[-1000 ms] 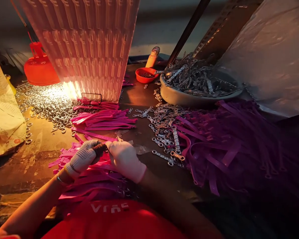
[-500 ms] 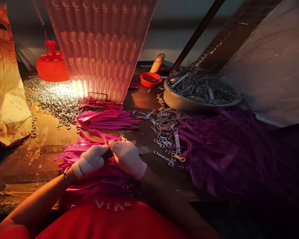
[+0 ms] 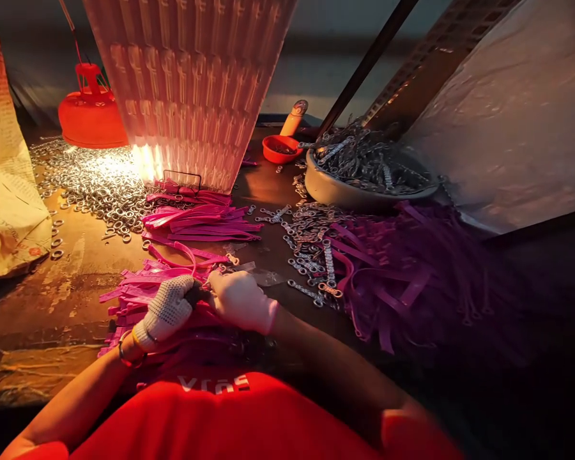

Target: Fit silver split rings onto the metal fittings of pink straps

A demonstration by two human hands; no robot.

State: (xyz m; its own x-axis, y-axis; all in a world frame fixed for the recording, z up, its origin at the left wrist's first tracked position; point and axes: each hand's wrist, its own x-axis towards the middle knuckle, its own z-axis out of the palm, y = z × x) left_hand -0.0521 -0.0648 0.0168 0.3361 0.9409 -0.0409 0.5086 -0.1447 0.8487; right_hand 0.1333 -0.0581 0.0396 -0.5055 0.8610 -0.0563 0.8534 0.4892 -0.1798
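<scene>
Looked like a small workshop. Worn worktable (image 3: 69, 287) was heaped with metal rings (image 3: 110, 191), chain links (image 3: 316, 220) and bundled pink straps (image 3: 206, 223). Low red lamp (image 3: 93, 121) lit the rings, and a basin (image 3: 354, 188) overflowed with metal parts (image 3: 364, 160).

A worn brown table (image 3: 71, 281) with metal rings (image 3: 105, 185), pink straps (image 3: 201, 223) and a grey basin (image 3: 354, 191).

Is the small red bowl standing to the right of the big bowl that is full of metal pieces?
No, the small red bowl stands to the left of the big bowl.
</scene>
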